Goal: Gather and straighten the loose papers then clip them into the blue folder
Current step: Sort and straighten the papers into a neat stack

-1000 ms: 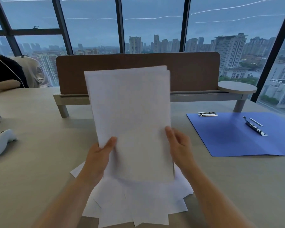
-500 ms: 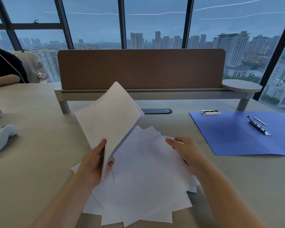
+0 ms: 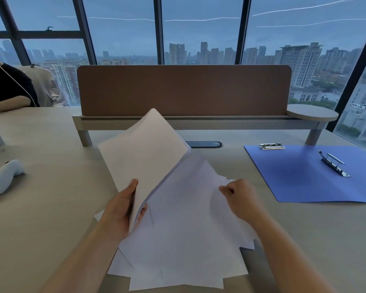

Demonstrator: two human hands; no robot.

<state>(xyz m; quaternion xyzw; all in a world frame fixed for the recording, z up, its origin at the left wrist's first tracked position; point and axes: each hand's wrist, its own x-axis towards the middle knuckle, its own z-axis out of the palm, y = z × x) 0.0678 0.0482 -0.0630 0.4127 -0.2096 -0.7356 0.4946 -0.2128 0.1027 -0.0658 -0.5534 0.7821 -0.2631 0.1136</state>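
**Left hand keeps the gathered stack, right hand goes for the next sheet**

In the middle of the frame the left hand (image 3: 123, 210) holds a squared stack of white paper sheets (image 3: 144, 157) by its lower corner, thumb on the front and fingers closed behind it. The stack stands tilted, leaning toward the upper left. One second ago both hands held this stack upright in front of the camera; now the right hand (image 3: 241, 197) has let it go and has come down to the fanned pile of loose white sheets (image 3: 184, 240) that lies on the pale wooden desk (image 3: 51, 208) in the lower centre. Its fingers are curled and pressed together on the right edge of the top sheet; it seems to pinch that edge, but the grip itself is partly hidden.

In my judgement this means that gathering is only partly done: many sheets are not yet collected, and they lie at different angles.

The open blue plastic folder (image 3: 304, 176) lies flat at the right of the frame, well apart from the papers. Its long metal clip (image 3: 334, 163) looks raised, and a smaller metal clip (image 3: 272, 146) sits at the folder's upper left corner. No paper is in it yet.

A white handheld device (image 3: 6, 176) rests at the far left.
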